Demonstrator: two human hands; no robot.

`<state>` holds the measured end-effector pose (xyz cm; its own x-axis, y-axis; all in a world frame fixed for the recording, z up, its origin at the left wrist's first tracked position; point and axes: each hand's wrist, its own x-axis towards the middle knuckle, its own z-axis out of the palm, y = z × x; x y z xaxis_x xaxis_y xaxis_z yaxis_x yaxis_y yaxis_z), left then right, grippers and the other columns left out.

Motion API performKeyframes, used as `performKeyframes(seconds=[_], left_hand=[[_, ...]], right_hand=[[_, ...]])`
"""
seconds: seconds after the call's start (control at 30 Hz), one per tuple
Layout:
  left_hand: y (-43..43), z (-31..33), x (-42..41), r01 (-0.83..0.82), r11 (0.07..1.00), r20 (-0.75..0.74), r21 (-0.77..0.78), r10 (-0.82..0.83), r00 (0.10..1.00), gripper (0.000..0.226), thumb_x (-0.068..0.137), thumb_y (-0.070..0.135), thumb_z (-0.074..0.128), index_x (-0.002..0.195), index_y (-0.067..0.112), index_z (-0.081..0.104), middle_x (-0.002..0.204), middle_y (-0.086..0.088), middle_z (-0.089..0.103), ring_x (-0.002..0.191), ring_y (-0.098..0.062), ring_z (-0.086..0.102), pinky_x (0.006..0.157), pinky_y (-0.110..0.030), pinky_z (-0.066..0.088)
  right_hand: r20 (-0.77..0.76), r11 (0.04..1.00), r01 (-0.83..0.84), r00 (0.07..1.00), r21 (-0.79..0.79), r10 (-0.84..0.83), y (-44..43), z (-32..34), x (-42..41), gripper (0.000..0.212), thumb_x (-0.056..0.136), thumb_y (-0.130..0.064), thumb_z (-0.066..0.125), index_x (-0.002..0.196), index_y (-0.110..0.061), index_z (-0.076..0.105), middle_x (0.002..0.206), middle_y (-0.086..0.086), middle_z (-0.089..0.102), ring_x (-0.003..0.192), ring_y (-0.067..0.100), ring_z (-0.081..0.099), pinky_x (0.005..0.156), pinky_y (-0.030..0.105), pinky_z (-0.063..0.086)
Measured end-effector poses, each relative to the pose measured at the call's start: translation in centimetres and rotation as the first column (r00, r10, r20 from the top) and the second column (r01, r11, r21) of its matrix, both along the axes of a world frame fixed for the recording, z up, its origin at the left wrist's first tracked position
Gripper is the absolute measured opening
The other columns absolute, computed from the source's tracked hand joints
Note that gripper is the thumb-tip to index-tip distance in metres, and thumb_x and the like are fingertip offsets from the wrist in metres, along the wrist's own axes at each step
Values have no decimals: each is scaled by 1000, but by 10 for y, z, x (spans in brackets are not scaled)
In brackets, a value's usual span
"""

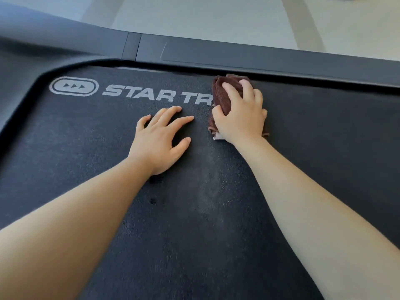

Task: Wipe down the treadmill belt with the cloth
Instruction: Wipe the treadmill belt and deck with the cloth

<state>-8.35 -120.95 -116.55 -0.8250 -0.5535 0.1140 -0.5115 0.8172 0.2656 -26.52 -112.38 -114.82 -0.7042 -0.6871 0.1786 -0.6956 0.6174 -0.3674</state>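
The black treadmill belt (86,131) fills most of the view, with white lettering near its far edge. A bunched dark brown cloth (220,94) lies on the belt close to the far side rail, covering the end of the lettering. My right hand (240,115) grips the cloth from above, fingers curled over it and pressing it to the belt. My left hand (162,137) rests flat on the belt just left of the cloth, fingers spread and straight, holding nothing.
A dark side rail (238,55) runs along the belt's far edge, and the motor cover (32,40) rises at the far left. Pale floor (205,16) lies beyond the rail. A faint dusty streak and small dark spots mark the belt between my forearms.
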Motion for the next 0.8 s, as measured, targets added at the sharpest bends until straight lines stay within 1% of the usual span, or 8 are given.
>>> performKeyframes(seconds=[0.1, 0.2, 0.27, 0.37, 0.53, 0.63, 0.7, 0.8], left_hand=[[-2, -3, -1, 7, 1000, -12, -11, -7, 1000, 53, 85, 55, 32, 136, 43, 37, 149, 9, 30, 139, -12, 21, 112, -44, 12], [-4, -4, -1, 11, 1000, -33, -15, -11, 999, 49, 88, 52, 39, 136, 42, 39, 149, 7, 32, 138, -14, 24, 111, -45, 14], [-1, -2, 0, 6, 1000, -56, -8, -6, 998, 46, 89, 47, 45, 135, 39, 43, 148, 4, 35, 138, -19, 27, 112, -45, 16], [9, 4, 7, -10, 1000, -98, 15, 12, 995, 43, 90, 40, 48, 132, 32, 50, 144, -3, 42, 134, -27, 34, 112, -44, 24], [57, 11, 49, 24, 998, -67, 54, -20, 998, 45, 91, 33, 51, 135, 21, 49, 146, -9, 39, 135, -30, 33, 112, -47, 24], [85, 12, 83, 49, 997, -45, 54, -46, 998, 46, 92, 31, 51, 137, 20, 47, 148, -8, 37, 137, -28, 31, 112, -48, 24], [99, 12, 101, 36, 997, -4, 63, -36, 999, 46, 94, 31, 48, 139, 21, 44, 150, -6, 33, 140, -26, 27, 112, -50, 22], [119, 17, 127, 5, 998, 72, 63, -9, 997, 48, 96, 31, 45, 143, 22, 38, 153, -5, 27, 142, -26, 22, 113, -52, 20]], right_hand=[[-20, 1000, -28, 999, -4, 28, 21, -3, 23, 54, 84, -47, 47, 137, -37, 41, 152, 0, 26, 136, 29, 22, 99, 53, 32], [-20, 999, -48, 999, -15, 48, 45, -3, 48, 54, 84, -47, 48, 137, -37, 42, 152, -1, 26, 136, 28, 22, 99, 53, 33], [-11, 998, -57, 998, -21, 56, 64, -3, 66, 54, 84, -47, 48, 137, -38, 42, 152, -2, 26, 135, 27, 21, 98, 52, 33], [-6, 996, -90, 996, -17, 90, 93, -3, 97, 54, 84, -47, 49, 137, -39, 42, 152, -2, 27, 135, 26, 22, 97, 52, 34], [25, 979, -205, 979, 11, 204, 163, 7, 144, 54, 83, -46, 49, 136, -38, 41, 150, -2, 26, 135, 24, 21, 96, 53, 34], [28, 956, -293, 956, -14, 293, 203, 5, 164, 55, 80, -45, 49, 134, -37, 45, 149, -2, 29, 135, 25, 25, 95, 51, 36], [42, 954, -297, 953, -40, 299, 211, 1, 168, 56, 77, -45, 50, 132, -37, 48, 149, -3, 32, 134, 26, 27, 94, 49, 35], [47, 968, -249, 967, -30, 250, 189, 0, 168, 56, 78, -47, 51, 133, -37, 46, 150, -1, 30, 135, 29, 24, 95, 52, 33]])
